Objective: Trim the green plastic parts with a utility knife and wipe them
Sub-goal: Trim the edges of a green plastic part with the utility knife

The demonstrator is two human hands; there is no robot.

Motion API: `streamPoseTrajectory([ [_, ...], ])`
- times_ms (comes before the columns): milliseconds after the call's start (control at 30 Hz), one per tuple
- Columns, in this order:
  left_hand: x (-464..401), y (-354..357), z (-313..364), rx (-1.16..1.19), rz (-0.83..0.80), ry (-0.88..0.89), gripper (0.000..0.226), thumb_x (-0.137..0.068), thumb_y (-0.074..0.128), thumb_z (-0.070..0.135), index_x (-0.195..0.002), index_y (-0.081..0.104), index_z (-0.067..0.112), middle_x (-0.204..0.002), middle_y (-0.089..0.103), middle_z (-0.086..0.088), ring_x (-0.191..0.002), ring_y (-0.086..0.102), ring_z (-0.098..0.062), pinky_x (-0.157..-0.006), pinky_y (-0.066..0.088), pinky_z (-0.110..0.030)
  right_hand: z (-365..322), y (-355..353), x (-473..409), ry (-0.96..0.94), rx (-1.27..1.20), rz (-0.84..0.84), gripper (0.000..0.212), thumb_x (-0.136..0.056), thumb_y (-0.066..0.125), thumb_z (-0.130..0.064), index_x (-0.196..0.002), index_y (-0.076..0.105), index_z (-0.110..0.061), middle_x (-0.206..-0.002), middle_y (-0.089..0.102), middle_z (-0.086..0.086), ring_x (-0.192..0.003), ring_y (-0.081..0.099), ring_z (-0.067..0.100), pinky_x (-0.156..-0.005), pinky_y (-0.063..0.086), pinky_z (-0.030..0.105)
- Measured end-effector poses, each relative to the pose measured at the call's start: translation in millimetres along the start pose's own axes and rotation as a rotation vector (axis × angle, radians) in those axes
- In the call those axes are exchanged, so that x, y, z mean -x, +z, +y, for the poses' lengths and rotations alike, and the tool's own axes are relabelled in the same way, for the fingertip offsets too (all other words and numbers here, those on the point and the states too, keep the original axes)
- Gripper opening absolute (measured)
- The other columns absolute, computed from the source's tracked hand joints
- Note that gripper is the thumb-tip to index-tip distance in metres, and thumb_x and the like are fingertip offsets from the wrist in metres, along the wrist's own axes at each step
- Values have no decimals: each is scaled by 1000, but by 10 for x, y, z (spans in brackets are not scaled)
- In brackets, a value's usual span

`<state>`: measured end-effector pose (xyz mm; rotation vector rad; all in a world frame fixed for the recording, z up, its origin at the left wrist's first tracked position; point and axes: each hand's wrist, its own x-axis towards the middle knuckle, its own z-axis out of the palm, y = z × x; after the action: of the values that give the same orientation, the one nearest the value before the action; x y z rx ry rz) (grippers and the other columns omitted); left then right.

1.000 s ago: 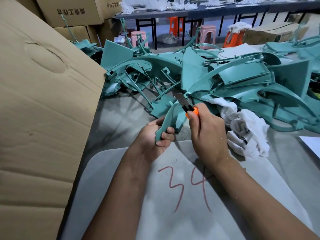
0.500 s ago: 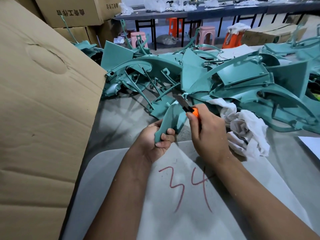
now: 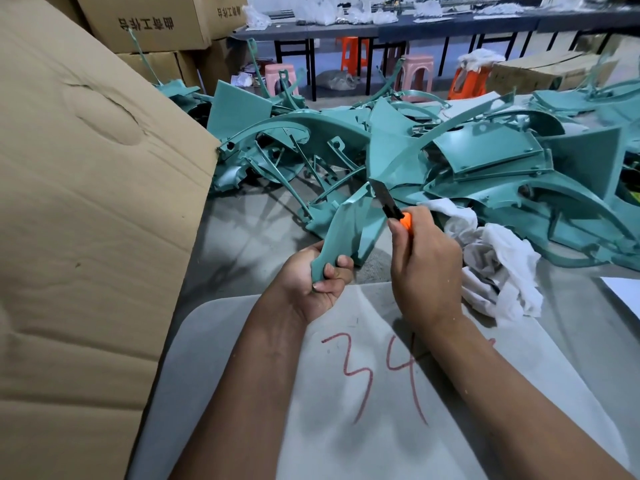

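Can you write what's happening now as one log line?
left hand: grips curved green plastic part | right hand: holds orange utility knife | step: trimming

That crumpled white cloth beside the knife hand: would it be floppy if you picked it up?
Probably floppy: the white cloth lies crumpled in soft folds. Likely light, since it looks thin. It should not roll or slide, slumped flat on the table.

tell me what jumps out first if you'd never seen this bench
A sprawling heap of green plastic parts covers the far half of the table. In front of it, the left hand grips one green part upright while the right hand holds an orange utility knife at its upper edge.
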<state>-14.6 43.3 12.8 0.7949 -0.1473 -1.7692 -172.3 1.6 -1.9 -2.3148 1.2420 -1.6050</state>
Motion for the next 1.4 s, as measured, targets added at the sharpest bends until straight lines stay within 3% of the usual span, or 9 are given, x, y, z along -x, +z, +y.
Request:
streamPoseTrajectory([
  [167,-5,12,-21,5,10,28,32,-106,24,12,-91,52,5,-64,43,-7,-32,39,-4,-23,23,-13,-31,7,6,-1,-10,-46,32,-109,41,-34,-97,55,-8,-70,51,0,-56,49,25,-50,43,43],
  [267,-10,10,-21,13,10,41,32,-106,24,11,-94,53,4,-63,43,-7,-32,39,-4,-24,23,-12,-81,3,33,-13,-18,-59,32,-109,43,-36,-96,55,-9,-68,49,-3,-54,47,23,-49,41,38],
  [533,-4,9,-35,5,17,54,33,-106,23,11,-95,52,3,-63,43,-7,-32,39,-5,-24,23,-12,-65,3,23,-17,-33,-36,30,-110,42,-33,-93,52,-9,-68,49,0,-54,46,23,-49,41,43],
  [700,6,16,-24,10,17,32,31,-106,25,14,-95,52,4,-62,45,-7,-32,39,-4,-24,24,-12,-64,14,45,-34,-55,-71,31,-109,43,-36,-97,54,-10,-69,47,-5,-55,45,19,-50,39,36],
  [933,25,39,-40,-12,33,53,30,-106,25,13,-93,52,6,-66,41,-7,-32,38,-5,-24,23,-12,-44,11,12,-1,-51,-47,32,-110,40,-34,-93,51,-9,-67,49,1,-53,46,24,-49,40,43],
  [1100,9,30,-43,37,50,95,31,-106,24,11,-98,53,4,-65,43,-7,-33,39,-4,-24,24,-12,-28,-1,38,-73,-79,-119,34,-110,43,-35,-95,57,-7,-68,51,-3,-54,47,18,-50,37,35],
  [1233,3,79,-113,31,106,216,31,-106,24,8,-103,55,7,-65,42,-7,-34,38,-5,-25,24,-13,-5,-31,34,-83,-123,-59,29,-109,43,-32,-95,56,-10,-68,45,-8,-57,41,13,-52,30,25],
  [1400,-63,211,-264,-1,250,490,53,-102,21,-5,-132,59,18,-60,43,-4,-38,33,-6,-30,23,-14,-32,-15,41,-16,-57,-6,24,-110,41,-29,-103,56,-11,-74,48,-7,-58,45,15,-55,29,28],
])
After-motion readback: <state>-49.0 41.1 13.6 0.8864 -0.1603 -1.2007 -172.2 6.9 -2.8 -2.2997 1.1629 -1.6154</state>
